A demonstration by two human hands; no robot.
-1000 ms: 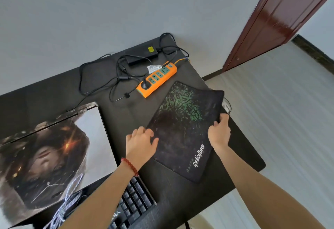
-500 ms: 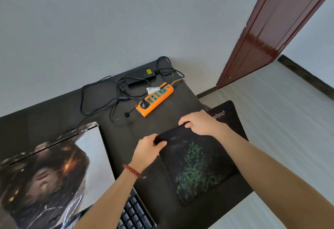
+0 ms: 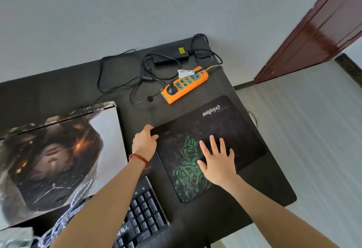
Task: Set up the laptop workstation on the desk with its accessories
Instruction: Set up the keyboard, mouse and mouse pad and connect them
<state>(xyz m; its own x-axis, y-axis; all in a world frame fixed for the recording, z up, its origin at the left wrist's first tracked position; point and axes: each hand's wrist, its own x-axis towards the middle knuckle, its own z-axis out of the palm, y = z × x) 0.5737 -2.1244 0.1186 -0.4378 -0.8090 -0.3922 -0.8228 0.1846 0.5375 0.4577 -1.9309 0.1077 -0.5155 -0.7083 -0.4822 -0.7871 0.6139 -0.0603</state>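
Note:
A black mouse pad [image 3: 231, 130] with a green pattern lies flat on the right part of the dark desk [image 3: 58, 91]. My left hand [image 3: 144, 144], with a red bead bracelet at the wrist, pinches the pad's near-left corner. My right hand [image 3: 216, 159] lies palm down on the pad's middle, fingers spread. A closed laptop [image 3: 54, 155] with a picture on its lid sits at the left. A black keyboard [image 3: 145, 218] lies at the front, partly under my left forearm. An orange power strip [image 3: 185, 84] and a black power adapter [image 3: 170, 55] with cables rest at the back.
Loose black cables [image 3: 119, 71] curl between the laptop and the power strip. The desk's right edge runs just beyond the mouse pad, with light flooring [image 3: 313, 130] past it. A dark red door [image 3: 321, 26] stands at the upper right. A grey wall backs the desk.
The mouse pad has been turned round and laid flat, its logo now at the far end. My right hand left the pad's edge and now rests spread on its surface.

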